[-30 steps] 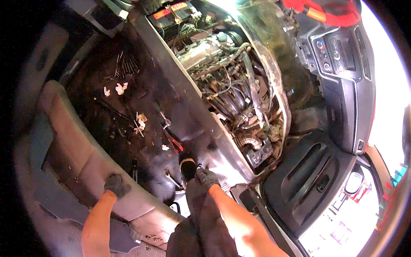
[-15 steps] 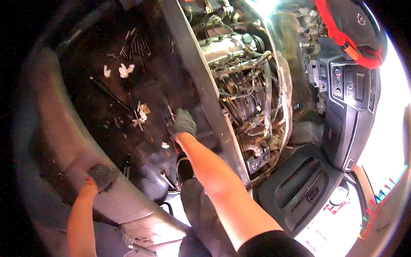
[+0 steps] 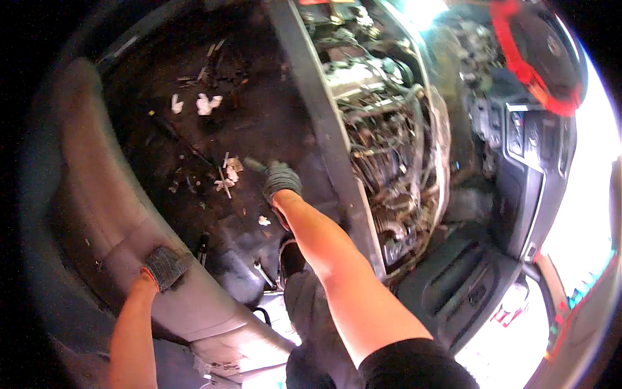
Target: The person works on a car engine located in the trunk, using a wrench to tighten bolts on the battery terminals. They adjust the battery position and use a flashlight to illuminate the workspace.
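My right hand (image 3: 282, 183), in a grey work glove, is closed over the dark floor in the middle. From its fingers a slim, blurred tool (image 3: 255, 164) points to the left; its kind is not clear. To the left of the tool lie crumpled pale scraps (image 3: 232, 170) and a thin light stick. My left hand (image 3: 168, 267), also in a grey glove, rests on the edge of the brown seat (image 3: 194, 301). Its fingers seem laid against the seat and it holds nothing that I can see.
An uncovered engine (image 3: 382, 123) lies right of a raised metal edge (image 3: 324, 123). On the floor are a dark rod (image 3: 178, 136), white pieces (image 3: 207, 104) and several thin parts (image 3: 210, 65). A black door panel (image 3: 453, 279), console (image 3: 528, 175) and red-covered steering wheel (image 3: 518, 58) stand at right.
The whole view has shifted, with the scene slightly to the right. My right hand has turned a little with the slim tool, which now points more to the left. My left hand stays on the seat.
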`<move>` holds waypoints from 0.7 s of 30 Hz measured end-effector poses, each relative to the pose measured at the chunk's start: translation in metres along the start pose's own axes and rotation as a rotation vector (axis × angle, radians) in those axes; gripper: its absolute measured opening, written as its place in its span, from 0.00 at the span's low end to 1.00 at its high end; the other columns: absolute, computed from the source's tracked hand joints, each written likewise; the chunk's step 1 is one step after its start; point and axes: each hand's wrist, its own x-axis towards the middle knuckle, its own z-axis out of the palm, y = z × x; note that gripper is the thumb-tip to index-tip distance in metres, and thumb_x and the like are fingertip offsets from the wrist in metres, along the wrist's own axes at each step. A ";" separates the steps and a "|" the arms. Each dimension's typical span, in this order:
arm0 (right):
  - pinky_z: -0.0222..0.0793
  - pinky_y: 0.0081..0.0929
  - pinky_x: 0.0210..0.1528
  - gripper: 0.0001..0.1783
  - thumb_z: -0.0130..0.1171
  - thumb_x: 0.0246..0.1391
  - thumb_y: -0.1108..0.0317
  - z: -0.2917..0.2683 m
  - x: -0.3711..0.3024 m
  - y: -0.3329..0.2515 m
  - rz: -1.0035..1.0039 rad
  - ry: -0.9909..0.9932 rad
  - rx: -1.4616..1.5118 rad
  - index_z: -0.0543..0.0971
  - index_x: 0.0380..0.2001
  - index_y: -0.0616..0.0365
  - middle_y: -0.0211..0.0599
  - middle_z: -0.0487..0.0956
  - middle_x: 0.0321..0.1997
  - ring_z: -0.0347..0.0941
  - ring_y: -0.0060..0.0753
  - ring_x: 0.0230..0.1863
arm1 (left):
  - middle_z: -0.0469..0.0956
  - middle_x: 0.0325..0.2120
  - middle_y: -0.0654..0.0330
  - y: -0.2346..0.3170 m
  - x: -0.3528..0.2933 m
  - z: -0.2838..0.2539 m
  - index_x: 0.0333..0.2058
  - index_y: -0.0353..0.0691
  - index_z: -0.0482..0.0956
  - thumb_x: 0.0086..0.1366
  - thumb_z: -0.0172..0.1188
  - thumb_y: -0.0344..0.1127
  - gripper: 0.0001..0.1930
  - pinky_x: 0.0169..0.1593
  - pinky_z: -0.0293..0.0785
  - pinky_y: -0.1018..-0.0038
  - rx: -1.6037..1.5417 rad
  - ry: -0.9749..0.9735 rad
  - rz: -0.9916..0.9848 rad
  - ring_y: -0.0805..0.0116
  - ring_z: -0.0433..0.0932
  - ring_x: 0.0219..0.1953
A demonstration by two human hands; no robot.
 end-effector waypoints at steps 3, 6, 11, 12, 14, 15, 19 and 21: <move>0.74 0.46 0.54 0.27 0.66 0.50 0.53 0.027 -0.021 0.020 0.076 -0.008 0.153 0.77 0.51 0.54 0.53 0.81 0.51 0.78 0.55 0.54 | 0.83 0.31 0.54 0.000 0.000 0.011 0.36 0.46 0.80 0.64 0.51 0.35 0.08 0.39 0.77 0.58 0.165 -0.016 -0.005 0.54 0.83 0.34; 0.74 0.47 0.55 0.28 0.65 0.53 0.53 -0.012 -0.088 0.021 0.270 -0.239 0.368 0.76 0.53 0.56 0.53 0.81 0.51 0.77 0.57 0.54 | 0.83 0.36 0.52 -0.023 0.002 0.047 0.45 0.44 0.78 0.64 0.51 0.33 0.12 0.42 0.77 0.58 0.284 0.047 0.055 0.52 0.82 0.38; 0.73 0.42 0.51 0.22 0.63 0.56 0.60 0.068 -0.150 0.062 0.116 -0.241 0.594 0.78 0.52 0.58 0.48 0.82 0.47 0.78 0.49 0.49 | 0.82 0.36 0.52 -0.054 0.005 0.069 0.47 0.39 0.78 0.65 0.50 0.31 0.13 0.47 0.75 0.56 0.294 0.246 0.183 0.50 0.81 0.43; 0.73 0.40 0.50 0.20 0.63 0.57 0.62 0.087 -0.166 0.073 0.082 -0.221 0.696 0.79 0.51 0.58 0.45 0.82 0.45 0.78 0.45 0.47 | 0.82 0.37 0.51 -0.056 0.005 0.066 0.46 0.39 0.78 0.66 0.49 0.31 0.13 0.47 0.75 0.56 0.281 0.198 0.145 0.50 0.80 0.43; 0.71 0.34 0.47 0.14 0.61 0.59 0.69 0.120 -0.196 0.087 0.071 -0.200 0.967 0.80 0.48 0.56 0.35 0.81 0.38 0.74 0.35 0.40 | 0.82 0.37 0.50 -0.043 0.004 0.051 0.46 0.39 0.78 0.66 0.49 0.32 0.13 0.48 0.75 0.56 0.263 0.066 0.020 0.50 0.80 0.44; 0.71 0.32 0.45 0.14 0.62 0.58 0.66 0.129 -0.202 0.104 0.121 -0.363 1.224 0.81 0.47 0.55 0.35 0.81 0.36 0.74 0.33 0.39 | 0.81 0.38 0.50 -0.036 0.008 0.043 0.46 0.39 0.78 0.67 0.48 0.32 0.13 0.48 0.74 0.55 0.251 0.017 -0.038 0.50 0.80 0.44; 0.73 0.37 0.52 0.21 0.62 0.55 0.55 0.109 -0.226 0.131 -0.086 -0.129 0.502 0.81 0.48 0.54 0.43 0.84 0.46 0.79 0.44 0.48 | 0.81 0.39 0.48 -0.014 0.007 0.025 0.46 0.39 0.78 0.68 0.47 0.33 0.13 0.50 0.74 0.55 0.174 -0.066 -0.233 0.50 0.79 0.45; 0.72 0.44 0.55 0.26 0.60 0.53 0.47 0.122 -0.236 0.144 -0.039 -0.033 0.672 0.81 0.49 0.51 0.50 0.82 0.50 0.77 0.56 0.51 | 0.81 0.40 0.47 -0.003 0.011 0.016 0.46 0.38 0.78 0.68 0.46 0.34 0.13 0.51 0.73 0.55 0.126 -0.090 -0.289 0.50 0.79 0.46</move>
